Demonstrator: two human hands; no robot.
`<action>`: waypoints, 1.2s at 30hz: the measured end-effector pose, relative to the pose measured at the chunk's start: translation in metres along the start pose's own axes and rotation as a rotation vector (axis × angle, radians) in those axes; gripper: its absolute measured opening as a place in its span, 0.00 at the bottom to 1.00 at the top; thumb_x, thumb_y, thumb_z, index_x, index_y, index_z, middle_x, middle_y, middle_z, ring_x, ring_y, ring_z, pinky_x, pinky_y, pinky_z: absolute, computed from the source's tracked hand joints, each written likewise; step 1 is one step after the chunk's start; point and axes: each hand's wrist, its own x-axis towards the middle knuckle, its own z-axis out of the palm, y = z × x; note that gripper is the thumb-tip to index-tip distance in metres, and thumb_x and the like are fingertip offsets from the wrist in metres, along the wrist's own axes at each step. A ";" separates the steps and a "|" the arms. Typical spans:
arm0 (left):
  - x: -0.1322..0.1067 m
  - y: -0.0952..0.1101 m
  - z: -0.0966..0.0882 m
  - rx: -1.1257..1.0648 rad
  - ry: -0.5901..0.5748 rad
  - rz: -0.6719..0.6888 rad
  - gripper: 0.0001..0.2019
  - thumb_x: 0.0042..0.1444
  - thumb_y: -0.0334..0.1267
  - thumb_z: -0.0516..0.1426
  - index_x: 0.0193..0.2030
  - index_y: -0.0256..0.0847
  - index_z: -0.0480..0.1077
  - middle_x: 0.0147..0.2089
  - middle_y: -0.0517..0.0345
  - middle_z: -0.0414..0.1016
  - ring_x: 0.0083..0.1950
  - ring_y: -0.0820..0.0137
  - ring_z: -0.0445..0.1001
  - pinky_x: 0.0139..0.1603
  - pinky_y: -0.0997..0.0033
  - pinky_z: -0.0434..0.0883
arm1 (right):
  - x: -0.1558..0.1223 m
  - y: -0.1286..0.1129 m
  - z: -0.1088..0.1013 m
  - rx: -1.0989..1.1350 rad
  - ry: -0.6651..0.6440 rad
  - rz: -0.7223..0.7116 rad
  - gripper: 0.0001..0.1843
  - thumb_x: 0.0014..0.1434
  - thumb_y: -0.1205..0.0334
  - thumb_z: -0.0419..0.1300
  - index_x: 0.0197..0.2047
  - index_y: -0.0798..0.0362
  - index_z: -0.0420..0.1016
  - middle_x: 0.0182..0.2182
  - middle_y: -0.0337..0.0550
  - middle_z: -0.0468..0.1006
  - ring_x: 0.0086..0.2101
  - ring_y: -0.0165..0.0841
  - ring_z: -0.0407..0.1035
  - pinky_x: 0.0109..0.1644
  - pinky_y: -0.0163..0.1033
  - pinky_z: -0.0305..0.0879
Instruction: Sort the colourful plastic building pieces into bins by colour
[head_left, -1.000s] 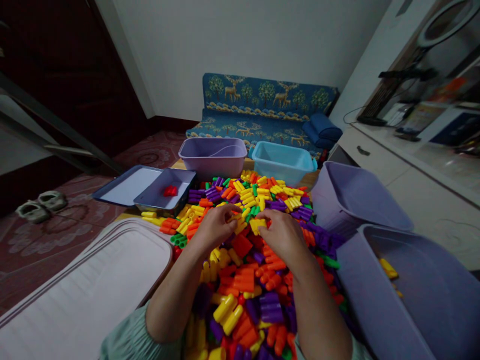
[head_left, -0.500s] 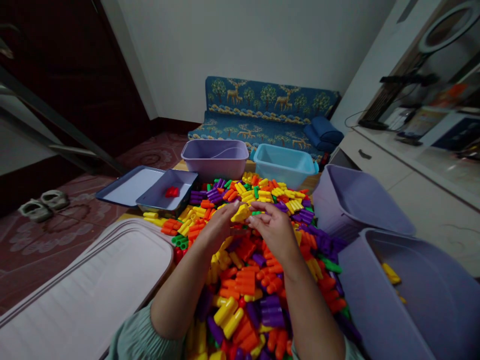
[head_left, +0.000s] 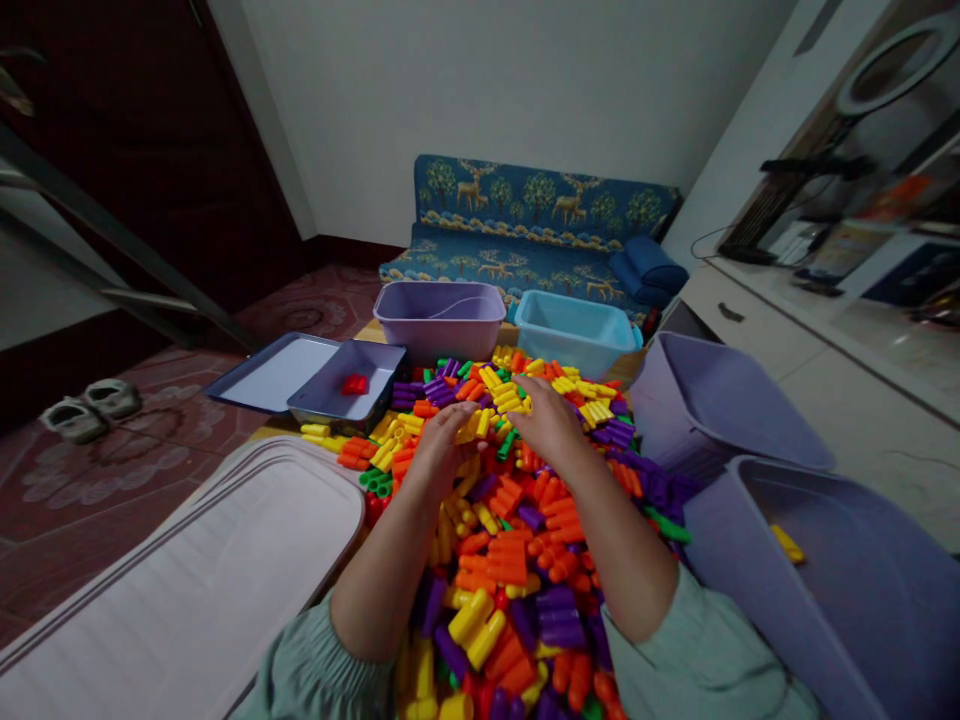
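Observation:
A heap of plastic toy building blocks (head_left: pixel 495 560) in yellow, orange, purple, green and red covers the table in front of me. My left hand (head_left: pixel 444 440) is closed on a yellow block (head_left: pixel 471 430) above the middle of the heap. To its right, my right hand (head_left: pixel 551 420) reaches over the far part of the heap. Its thumb and fingers are apart, close to yellow blocks (head_left: pixel 504 392); I see nothing clearly gripped in it.
Behind the heap stand a purple bin (head_left: pixel 440 335) and a light blue bin (head_left: pixel 574 345). Two more bins stand at right, the nearer purple bin (head_left: pixel 757 600) holding a yellow block. At left are an opened case (head_left: pixel 319 405) with red blocks inside and stacked pale lids (head_left: pixel 247 540).
My hands were close together around the yellow block. Now they are farther apart: the right has left the block and moved forward and right, while the left keeps it.

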 end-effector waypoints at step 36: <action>-0.017 0.004 0.012 0.127 -0.224 -0.001 0.26 0.35 0.40 0.72 0.42 0.36 0.71 0.37 0.55 0.76 0.33 0.69 0.77 0.32 0.71 0.77 | -0.059 -0.003 0.006 0.992 0.146 0.242 0.16 0.50 0.54 0.64 0.40 0.54 0.71 0.29 0.42 0.78 0.29 0.33 0.74 0.33 0.36 0.71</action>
